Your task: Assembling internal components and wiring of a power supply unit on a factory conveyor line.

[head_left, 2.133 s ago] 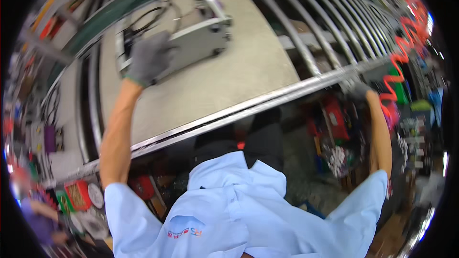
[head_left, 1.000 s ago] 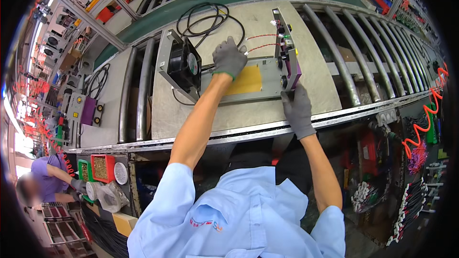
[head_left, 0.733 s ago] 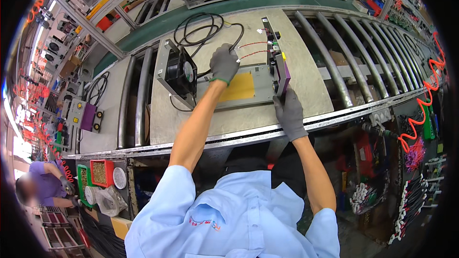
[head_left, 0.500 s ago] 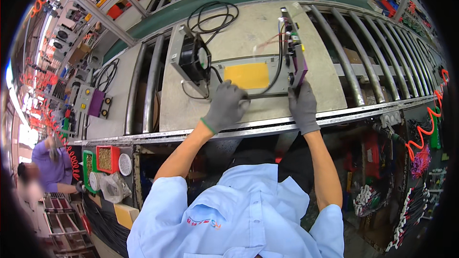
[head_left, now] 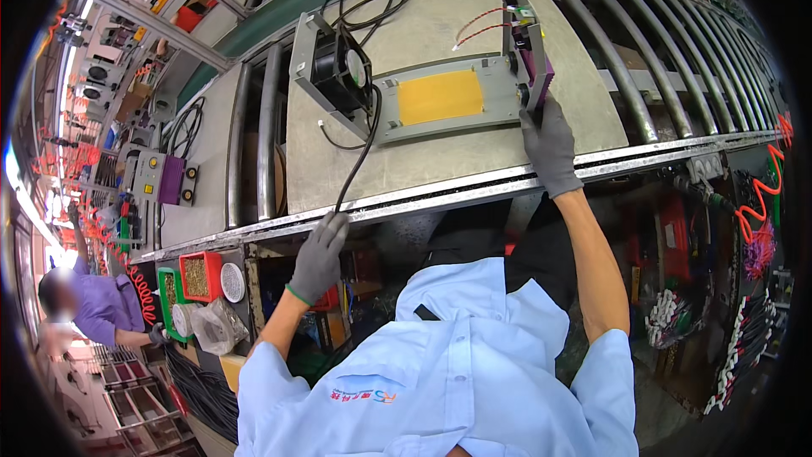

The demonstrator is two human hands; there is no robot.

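A grey metal chassis [head_left: 440, 129] with a yellow sheet [head_left: 441, 97] on its base lies on a pale board. Its left upright panel carries a black cooling fan [head_left: 340, 74]; the right upright panel [head_left: 533, 59] has purple trim and small circuit parts. From beside the fan, a black cable [head_left: 365, 152] runs down over the rail to my left hand [head_left: 317, 261], grey-gloved, whose fingers are closed on it. My right hand [head_left: 551, 151], also gloved, grips the near lower corner of the right panel. Thin red wires [head_left: 480, 27] stick out from that panel.
Metal rollers [head_left: 605, 59] flank the board, and a metal rail [head_left: 440, 195] runs along the near edge. Another purple-trimmed unit [head_left: 169, 179] stands left. Red and green bins [head_left: 201, 278] of small parts sit below it, near a co-worker in purple [head_left: 106, 309].
My left hand has swung left and toward me, drawing the black cable away from the right panel and over the near rail. My right hand stays at the panel's corner.
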